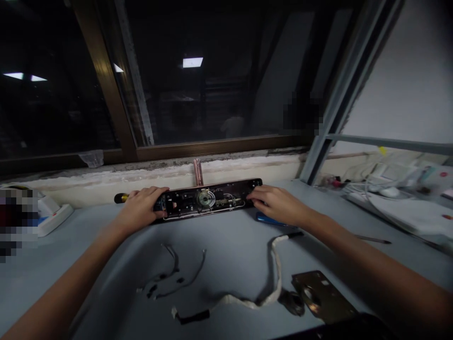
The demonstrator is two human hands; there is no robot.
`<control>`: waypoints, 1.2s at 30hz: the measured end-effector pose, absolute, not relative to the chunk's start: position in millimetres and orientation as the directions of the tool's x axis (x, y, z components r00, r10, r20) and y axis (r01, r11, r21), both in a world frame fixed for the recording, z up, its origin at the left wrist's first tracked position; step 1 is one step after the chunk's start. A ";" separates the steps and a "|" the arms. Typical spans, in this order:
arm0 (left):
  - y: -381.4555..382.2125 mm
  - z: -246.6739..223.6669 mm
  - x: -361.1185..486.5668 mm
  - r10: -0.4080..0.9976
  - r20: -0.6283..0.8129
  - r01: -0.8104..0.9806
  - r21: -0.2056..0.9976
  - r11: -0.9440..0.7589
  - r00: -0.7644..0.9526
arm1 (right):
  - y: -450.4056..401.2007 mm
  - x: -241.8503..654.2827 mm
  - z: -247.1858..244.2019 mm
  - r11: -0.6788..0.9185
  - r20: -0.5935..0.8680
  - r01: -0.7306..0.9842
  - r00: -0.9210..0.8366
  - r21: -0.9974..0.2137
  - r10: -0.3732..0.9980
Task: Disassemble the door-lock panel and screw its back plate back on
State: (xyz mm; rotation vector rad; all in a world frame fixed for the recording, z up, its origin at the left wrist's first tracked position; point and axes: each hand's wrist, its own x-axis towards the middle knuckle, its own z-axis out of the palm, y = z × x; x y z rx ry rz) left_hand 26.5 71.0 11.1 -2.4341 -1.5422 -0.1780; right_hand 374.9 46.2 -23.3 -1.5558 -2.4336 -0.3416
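A long black device housing [184, 206], its inner side with a round part, wires and screws exposed, stands tilted near the wall at the back of the table. My left hand [143, 208] is wrapped round its left end, thumb on the near edge and fingers over the far side. At the right end, my right hand [267, 200] has its fingers pinched together against the inside of the housing; whatever lies between the fingertips is hidden. Under the right hand lies a blue tool handle [271, 219]. Behind the left hand a yellow-and-black handle [121, 198] pokes out.
A white sleeved cable [278, 269], thin loose wires [173, 257], a metal plate [323, 295] and a dark round part [293, 302] lie nearer me. A pen-like stick [373, 239] and white clutter [399, 203] are right; a power strip [56, 219] is left. A window [219, 94] rises behind.
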 end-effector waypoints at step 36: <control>31.9 15.1 24.1 0.774 0.381 0.856 -0.111 -0.505 0.506 | 61.3 396.0 -41.3 0.168 0.160 0.311 -0.050 -0.936 0.986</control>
